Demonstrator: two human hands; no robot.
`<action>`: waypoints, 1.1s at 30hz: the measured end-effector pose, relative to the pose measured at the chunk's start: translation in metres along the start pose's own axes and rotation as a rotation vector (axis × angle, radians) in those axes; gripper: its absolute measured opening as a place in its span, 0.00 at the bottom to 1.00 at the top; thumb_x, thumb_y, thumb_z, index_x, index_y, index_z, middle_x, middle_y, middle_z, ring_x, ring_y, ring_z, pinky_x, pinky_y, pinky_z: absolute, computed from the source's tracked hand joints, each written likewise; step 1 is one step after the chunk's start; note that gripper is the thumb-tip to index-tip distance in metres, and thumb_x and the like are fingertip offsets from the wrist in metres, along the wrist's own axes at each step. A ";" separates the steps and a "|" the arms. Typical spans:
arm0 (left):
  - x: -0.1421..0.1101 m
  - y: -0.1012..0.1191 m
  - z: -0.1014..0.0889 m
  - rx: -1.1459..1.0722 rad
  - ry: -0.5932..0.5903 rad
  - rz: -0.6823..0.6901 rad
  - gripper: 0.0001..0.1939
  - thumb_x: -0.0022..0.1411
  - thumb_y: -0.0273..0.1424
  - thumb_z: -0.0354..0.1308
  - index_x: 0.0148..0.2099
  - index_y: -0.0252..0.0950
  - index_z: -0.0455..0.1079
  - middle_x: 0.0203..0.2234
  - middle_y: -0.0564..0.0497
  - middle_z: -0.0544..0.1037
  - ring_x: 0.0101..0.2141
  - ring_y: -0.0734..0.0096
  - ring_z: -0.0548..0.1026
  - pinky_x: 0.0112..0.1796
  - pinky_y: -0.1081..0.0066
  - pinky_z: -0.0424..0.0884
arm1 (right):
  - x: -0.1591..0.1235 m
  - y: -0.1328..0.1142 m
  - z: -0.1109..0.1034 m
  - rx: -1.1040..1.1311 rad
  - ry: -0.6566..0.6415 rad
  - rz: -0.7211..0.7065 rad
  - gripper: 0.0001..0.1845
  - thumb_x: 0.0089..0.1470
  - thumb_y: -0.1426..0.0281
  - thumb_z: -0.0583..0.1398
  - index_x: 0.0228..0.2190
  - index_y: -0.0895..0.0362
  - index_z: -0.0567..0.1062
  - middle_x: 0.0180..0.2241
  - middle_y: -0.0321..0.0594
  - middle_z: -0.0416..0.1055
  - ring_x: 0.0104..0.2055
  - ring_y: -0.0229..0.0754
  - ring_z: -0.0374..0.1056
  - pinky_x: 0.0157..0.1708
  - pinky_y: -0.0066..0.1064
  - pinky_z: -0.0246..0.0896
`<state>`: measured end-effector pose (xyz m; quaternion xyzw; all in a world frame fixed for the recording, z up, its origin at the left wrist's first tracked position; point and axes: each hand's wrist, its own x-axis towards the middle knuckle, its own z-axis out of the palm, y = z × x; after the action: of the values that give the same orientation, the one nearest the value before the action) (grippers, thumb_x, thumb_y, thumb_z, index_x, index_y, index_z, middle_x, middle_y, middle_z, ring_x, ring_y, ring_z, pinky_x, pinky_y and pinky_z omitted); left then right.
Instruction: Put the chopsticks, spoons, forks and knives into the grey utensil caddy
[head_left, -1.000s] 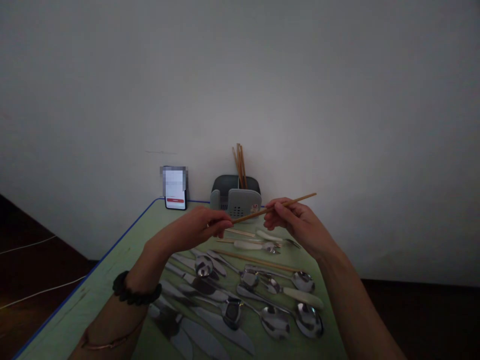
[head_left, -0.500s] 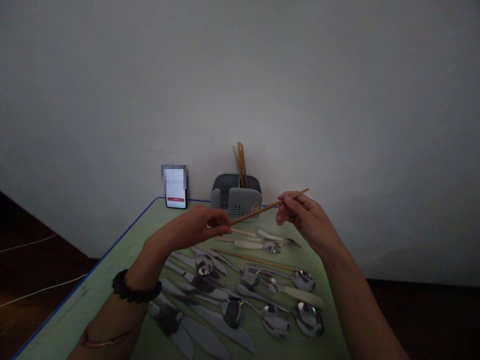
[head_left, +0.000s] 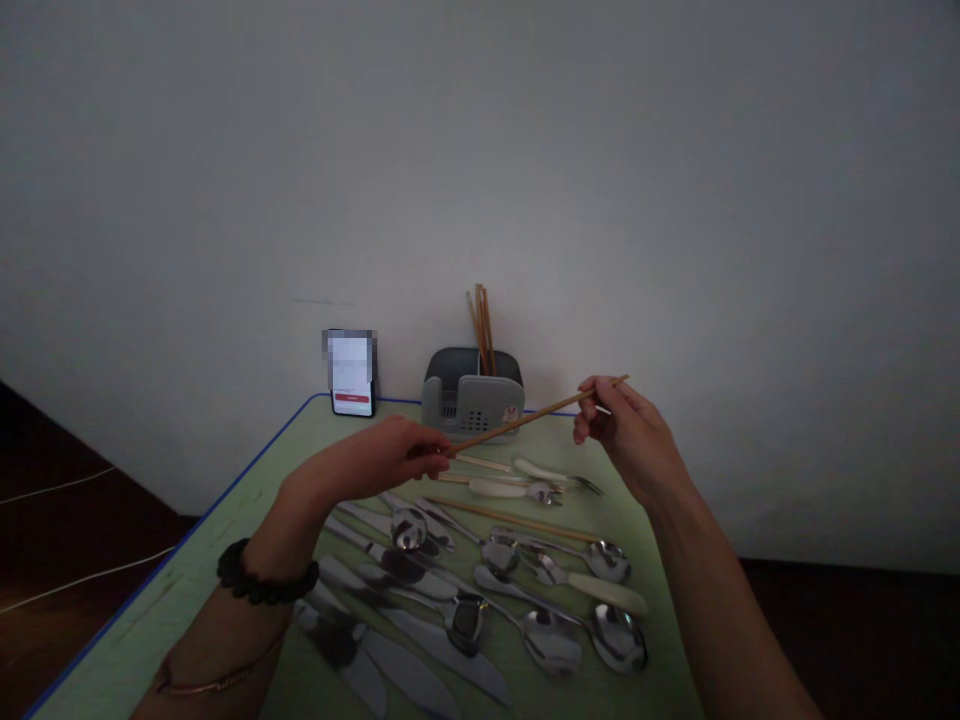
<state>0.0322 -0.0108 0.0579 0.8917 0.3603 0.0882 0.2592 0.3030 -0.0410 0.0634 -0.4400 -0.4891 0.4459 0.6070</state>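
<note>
Fingers of the left hand (head_left: 401, 455) and right hand (head_left: 628, 428) narrowly pinch a slim wooden chopstick (head_left: 517, 423) near either end, slanting toward two o'clock. At twelve o'clock stands a perforated grey holder (head_left: 491, 398), its sticker (head_left: 511, 414) illegible; shiny metal spoons (head_left: 551, 640) lie toward five o'clock on the green, blue-edged table (head_left: 240, 490) before a pale wall (head_left: 480, 150).

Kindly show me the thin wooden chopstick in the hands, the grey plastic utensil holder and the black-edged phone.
Thin wooden chopstick (head_left: 519, 424), head view: middle of its shaft.
Grey plastic utensil holder (head_left: 485, 395), head view: its front wall.
Black-edged phone (head_left: 352, 372), head view: its lit screen.
</note>
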 end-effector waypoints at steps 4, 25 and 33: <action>-0.001 0.000 0.000 0.007 0.001 -0.003 0.15 0.63 0.36 0.48 0.42 0.35 0.73 0.29 0.50 0.78 0.28 0.72 0.72 0.29 0.76 0.63 | 0.001 0.001 -0.001 -0.004 0.011 0.003 0.13 0.50 0.58 0.59 0.30 0.55 0.68 0.21 0.29 0.60 0.19 0.32 0.61 0.20 0.27 0.59; -0.002 -0.005 0.003 0.020 -0.051 -0.032 0.14 0.62 0.32 0.47 0.38 0.35 0.73 0.27 0.50 0.77 0.27 0.72 0.73 0.28 0.76 0.63 | 0.000 0.000 0.002 0.050 0.047 0.000 0.13 0.52 0.59 0.58 0.28 0.56 0.70 0.19 0.27 0.53 0.16 0.29 0.52 0.17 0.24 0.54; -0.001 -0.005 0.001 -0.014 -0.118 -0.069 0.13 0.61 0.30 0.47 0.39 0.34 0.73 0.29 0.49 0.78 0.29 0.72 0.74 0.30 0.77 0.65 | 0.000 0.001 0.001 0.019 0.030 -0.018 0.16 0.51 0.55 0.59 0.28 0.56 0.71 0.18 0.26 0.52 0.16 0.28 0.51 0.17 0.24 0.54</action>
<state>0.0289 -0.0087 0.0546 0.8805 0.3746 0.0291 0.2890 0.3020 -0.0406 0.0623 -0.4366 -0.4796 0.4384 0.6223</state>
